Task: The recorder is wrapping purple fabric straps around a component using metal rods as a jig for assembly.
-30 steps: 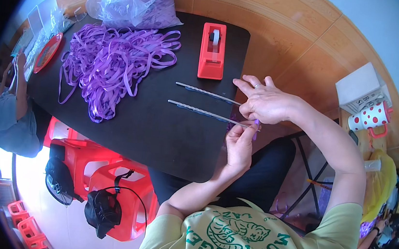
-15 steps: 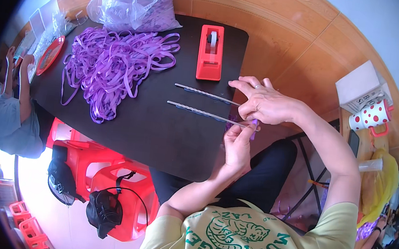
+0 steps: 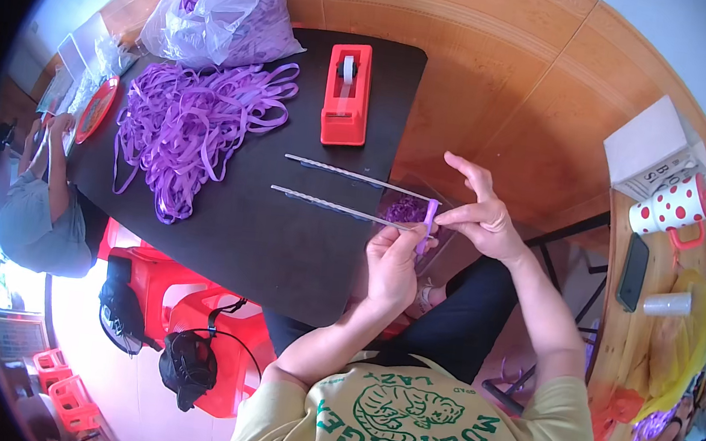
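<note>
Two thin twisted metal rods (image 3: 349, 172) lie side by side on the black table and stick out past its right edge. A purple ribbon (image 3: 431, 216) spans the rods' outer ends, running from the far rod down to the near one. My left hand (image 3: 397, 255) is closed at the near rod's end, pinching the ribbon there between thumb and fingers. Beside the far rod's end, my right hand (image 3: 482, 221) has its fingers spread, with one fingertip close to the ribbon; whether it touches cannot be made out. A heap of purple ribbon (image 3: 186, 130) lies on the table's left part.
A red tape dispenser (image 3: 347, 95) stands beyond the rods. Behind the heap sits a clear plastic bag (image 3: 219, 17) of ribbon. Red stools (image 3: 220, 336) hold black bags at lower left. A side table at right bears a dotted cup (image 3: 671, 204) and a phone (image 3: 632, 271). Another person sits far left.
My right hand has moved off the far rod's end, its fingers opening outward. The ribbon now shows stretched across both rods. My left hand keeps its pinch; the whole view has shifted slightly.
</note>
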Demonstrator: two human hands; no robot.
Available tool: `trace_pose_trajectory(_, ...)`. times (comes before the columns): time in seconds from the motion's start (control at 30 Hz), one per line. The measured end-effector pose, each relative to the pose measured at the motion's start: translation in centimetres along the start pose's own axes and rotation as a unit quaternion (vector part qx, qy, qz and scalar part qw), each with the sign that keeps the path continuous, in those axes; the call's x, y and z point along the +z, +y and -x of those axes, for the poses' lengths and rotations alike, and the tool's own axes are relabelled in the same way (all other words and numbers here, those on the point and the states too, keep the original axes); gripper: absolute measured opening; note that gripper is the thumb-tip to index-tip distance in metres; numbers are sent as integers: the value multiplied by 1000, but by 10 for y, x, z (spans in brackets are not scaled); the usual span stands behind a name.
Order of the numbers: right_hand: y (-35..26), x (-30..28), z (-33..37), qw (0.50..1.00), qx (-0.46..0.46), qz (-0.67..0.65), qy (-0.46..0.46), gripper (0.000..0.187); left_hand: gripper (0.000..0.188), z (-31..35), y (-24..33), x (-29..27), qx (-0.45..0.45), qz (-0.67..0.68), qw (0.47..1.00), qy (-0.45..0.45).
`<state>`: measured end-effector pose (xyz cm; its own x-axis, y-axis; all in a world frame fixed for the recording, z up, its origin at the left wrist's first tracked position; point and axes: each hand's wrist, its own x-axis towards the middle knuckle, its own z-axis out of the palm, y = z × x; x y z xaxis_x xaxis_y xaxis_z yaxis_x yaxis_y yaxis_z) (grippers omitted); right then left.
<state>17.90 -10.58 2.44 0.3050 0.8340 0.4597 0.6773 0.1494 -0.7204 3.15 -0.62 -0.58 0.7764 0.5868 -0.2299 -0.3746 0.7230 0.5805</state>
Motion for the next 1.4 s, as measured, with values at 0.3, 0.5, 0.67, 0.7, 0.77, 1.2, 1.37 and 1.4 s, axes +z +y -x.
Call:
trace_pose_trajectory(0.3, 34, 55, 15, 817, 160, -551, 64, 36, 10, 4, 9, 2, -17, -66, 998, 0)
trace_pose_trajectory(0.5, 45, 93, -17, 721, 28, -692, -14, 21, 12, 6, 8, 0, -20, -64, 998, -4)
trace_pose_trajectory(0.67, 75, 124, -7, 657, -42, -753, -6, 24, 13, 7, 5, 0, -35, -53, 998, -19)
trace_pose_trajectory(0.7, 84, 126, 8, 785, 59, -613, 69, 33, 12, 10, 2, 0, -36, -42, 998, -31)
trace_pose_trajectory(0.77, 87, 127, 25, 705, 195, -654, 193, 53, 13, 13, 2, -10, -45, -32, 996, -65)
trace_pose_trajectory(1.2, -27, 75, 3, 803, 286, -437, 288, 36, 17, 74, 11, -54, -164, -404, 783, -444)
trace_pose_trajectory(1.37, -28, 78, 7, 780, 296, -443, 329, 28, 19, 91, 72, -52, -148, -396, 734, -532)
trace_pose_trajectory(1.4, -28, 80, 9, 780, 295, -446, 324, 28, 19, 94, 88, -50, -109, -395, 734, -542)
